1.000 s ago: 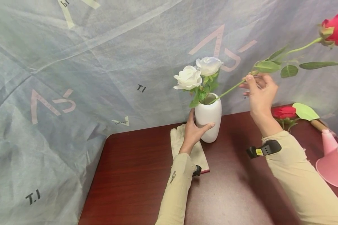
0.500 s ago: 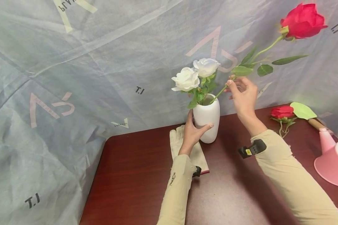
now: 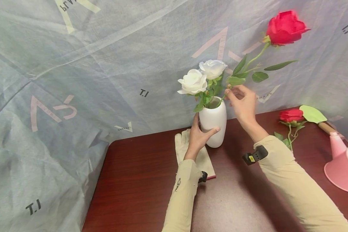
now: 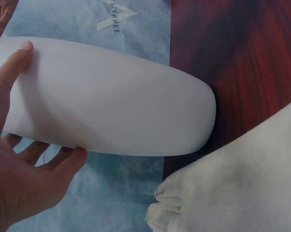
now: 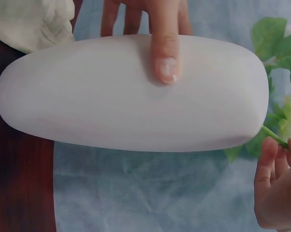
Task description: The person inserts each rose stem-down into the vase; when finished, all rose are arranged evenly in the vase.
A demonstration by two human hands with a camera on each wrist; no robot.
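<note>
A white vase (image 3: pixel 213 122) stands upright on the table, and two white roses (image 3: pixel 192 82) lean out of its left side. My left hand (image 3: pixel 199 137) grips the vase from the left, thumb across its front; the left wrist view shows the fingers (image 4: pixel 70 164) behind it. Beside the mouth, my right hand (image 3: pixel 243 103) pinches the stem of a red rose (image 3: pixel 287 28) just below its leaves. That stem slants into the vase's opening, its lower end hidden inside. In the right wrist view the green stem (image 5: pixel 275 137) passes over the rim.
A cream work glove (image 3: pixel 203 161) lies on the dark red table (image 3: pixel 133 180) under my left wrist. To the right are another red rose (image 3: pixel 291 116), a light green trowel (image 3: pixel 313 114) and a pink watering can (image 3: pixel 343 167). A grey cloth backdrop (image 3: pixel 104 64) hangs behind.
My right hand has moved left and down toward the vase's mouth, and the red rose's stem has slid deeper in. The left hand and vase have stayed put.
</note>
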